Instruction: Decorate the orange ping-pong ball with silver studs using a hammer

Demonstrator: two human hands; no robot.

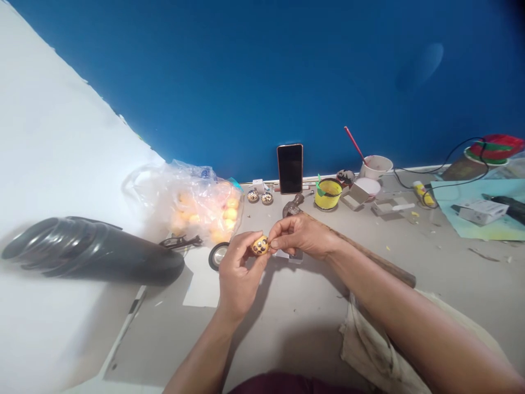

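Head view: left hand [240, 276] holds studded ball [260, 246]; white box [481, 212] print illegible.

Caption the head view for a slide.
Left hand holds a spotted yellow ball, the right hand at its edge.

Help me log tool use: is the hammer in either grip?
No: the left grip holds a yellow, dark-spotted ball, the right grip pinches at its edge, and the hammer lies on the table.

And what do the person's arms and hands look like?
Both forearms are bare, with no sleeve in view. The left hand and right hand wear no gloves, and I see no ring, watch or bracelet. A dark maroon garment shows at the bottom edge.
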